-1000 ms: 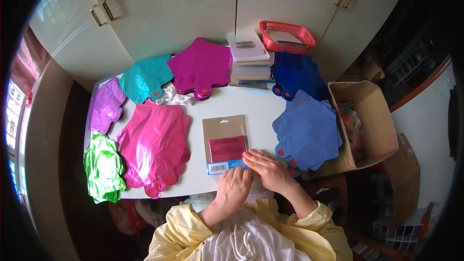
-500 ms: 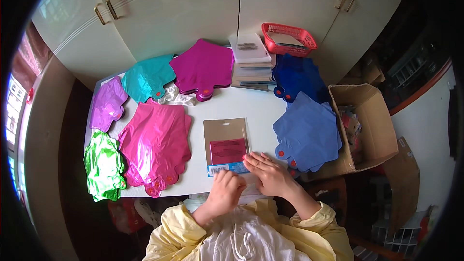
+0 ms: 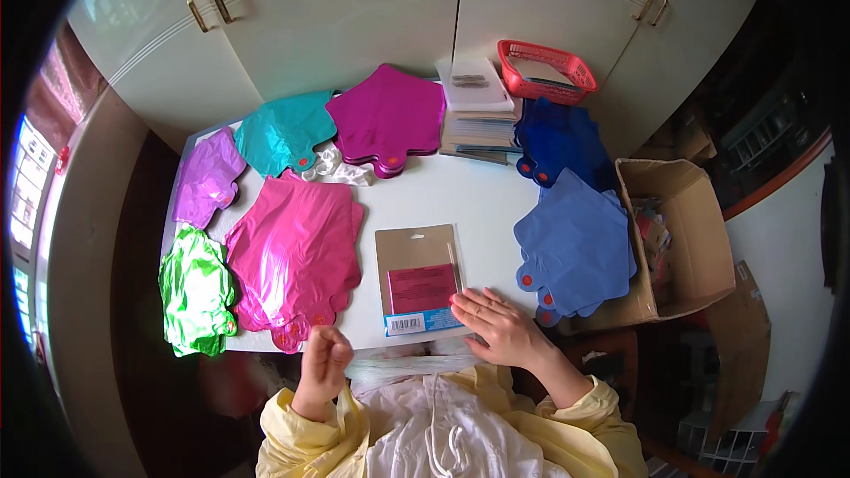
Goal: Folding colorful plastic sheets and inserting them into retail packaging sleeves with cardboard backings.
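Observation:
My left hand [image 3: 325,361] is curled into a loose fist at the table's front edge, with nothing showing out of it. It is beside the round tabs of a stack of pink foil balloons [image 3: 297,248]. My right hand [image 3: 500,329] lies with its fingers stretched out, fingertips at the lower right edge of a flat clear package [image 3: 416,246]. The package has a brown card back and a blue strip with a barcode at its near end. A folded magenta foil piece [image 3: 421,289] shows inside it.
Green [image 3: 197,292], lilac [image 3: 209,179], teal [image 3: 285,131], purple [image 3: 390,115], dark blue [image 3: 562,140] and light blue foil balloons [image 3: 580,243] ring the white table [image 3: 434,195]. Behind are stacked packages [image 3: 480,119] and a red basket [image 3: 547,71]. A cardboard box [image 3: 695,239] stands right.
My left hand has moved left, from the package's near edge to the pink balloons' tabs. My right hand stays at the package. The whole view has shifted slightly.

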A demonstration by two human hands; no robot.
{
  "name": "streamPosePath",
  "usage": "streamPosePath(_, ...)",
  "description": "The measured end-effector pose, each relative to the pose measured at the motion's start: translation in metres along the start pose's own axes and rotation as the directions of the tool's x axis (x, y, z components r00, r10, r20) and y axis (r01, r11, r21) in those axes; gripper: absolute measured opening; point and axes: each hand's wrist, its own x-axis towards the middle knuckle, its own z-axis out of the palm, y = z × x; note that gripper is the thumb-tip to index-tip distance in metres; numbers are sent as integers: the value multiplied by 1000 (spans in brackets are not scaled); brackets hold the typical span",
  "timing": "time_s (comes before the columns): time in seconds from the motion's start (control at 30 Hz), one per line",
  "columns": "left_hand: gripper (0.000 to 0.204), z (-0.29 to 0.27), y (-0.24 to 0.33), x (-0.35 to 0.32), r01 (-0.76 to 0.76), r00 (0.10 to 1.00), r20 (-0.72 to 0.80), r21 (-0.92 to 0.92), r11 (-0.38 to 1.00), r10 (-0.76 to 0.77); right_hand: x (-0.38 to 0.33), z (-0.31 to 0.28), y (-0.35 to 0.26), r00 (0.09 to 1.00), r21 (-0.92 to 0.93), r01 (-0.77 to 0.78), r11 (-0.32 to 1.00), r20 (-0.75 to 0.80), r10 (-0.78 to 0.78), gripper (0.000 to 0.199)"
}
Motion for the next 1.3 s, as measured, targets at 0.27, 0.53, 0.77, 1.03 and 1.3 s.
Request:
streamPosePath(0.27,21,-26,21,2,-189,981,169,755,628,93,2,-2,0,1000,-16,15,1000,13,-15,58)
streamPosePath(0.53,28,15,-5,19,-554,827,513,815,170,233,3,6,2,994,11,52,999,-100,-51,41)
streamPosePath(0.77,12,24,-16,25,-445,883,323,807,388,341,7,13,2,979,9,47,999,-199,-45,29)
streamPosePath(1.03,14,33,-19,33,-295,945,163,803,517,284,19,13,-3,959,69,-32,997,-279,50,19)
streamPosePath(1.3,28,42,-9,31,3,982,-64,946,325,178,22,12,-5,961,140,-121,983,-232,151,48)
